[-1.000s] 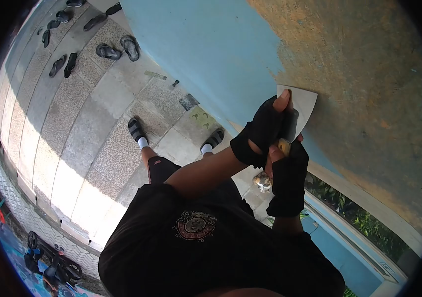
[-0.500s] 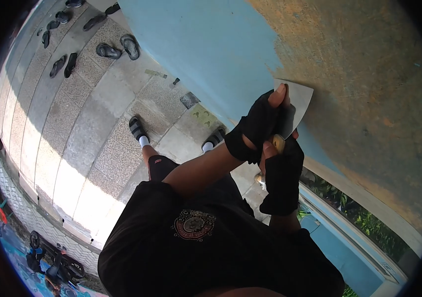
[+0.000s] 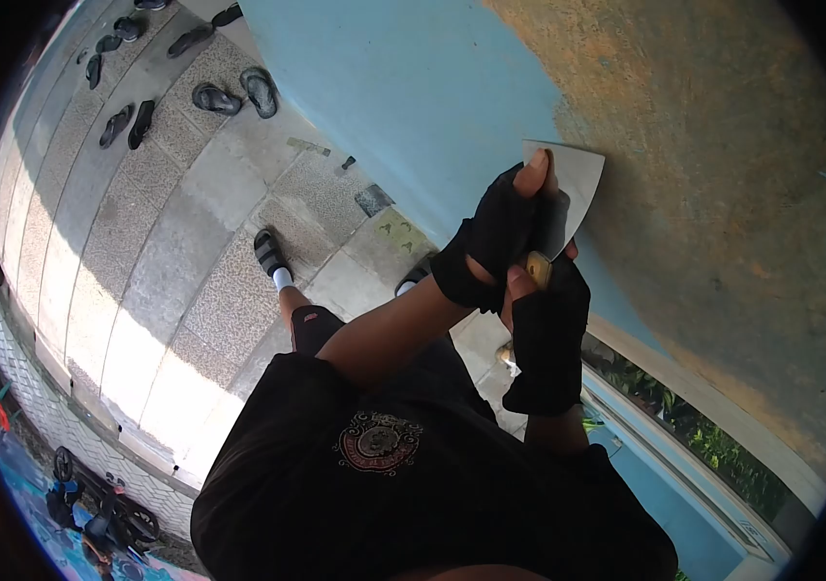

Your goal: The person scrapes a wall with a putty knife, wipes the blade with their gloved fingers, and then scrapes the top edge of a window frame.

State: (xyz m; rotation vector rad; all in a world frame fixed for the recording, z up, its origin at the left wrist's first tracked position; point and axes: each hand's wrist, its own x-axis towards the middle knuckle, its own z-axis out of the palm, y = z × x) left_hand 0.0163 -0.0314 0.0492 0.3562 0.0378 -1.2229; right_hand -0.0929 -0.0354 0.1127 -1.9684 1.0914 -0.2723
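A wide scraper (image 3: 576, 189) with a flat metal blade and a wooden handle is held up against the wall (image 3: 703, 174), whose surface shows bare brown patches and blue paint. My left hand (image 3: 502, 225), in a black fingerless glove, grips the blade, its thumb lying along the metal. Just below, my right hand (image 3: 550, 334), gloved the same way, is closed around the wooden handle (image 3: 537, 267). The blade's far edge sits at or very near the wall; contact is hard to tell. Most of the handle is hidden inside my right hand.
Several sandals (image 3: 216, 99) lie on the tiled floor (image 3: 229, 184). Beside the wall's base rest a small dark-bladed tool (image 3: 346, 165) and a grey sheet (image 3: 372, 200). A blue ledge (image 3: 660, 484) and plants (image 3: 713, 441) are at lower right. A motorbike (image 3: 108, 513) stands lower left.
Both hands have shifted slightly up and to the left in view, carrying the scraper along. The grip looks the same.
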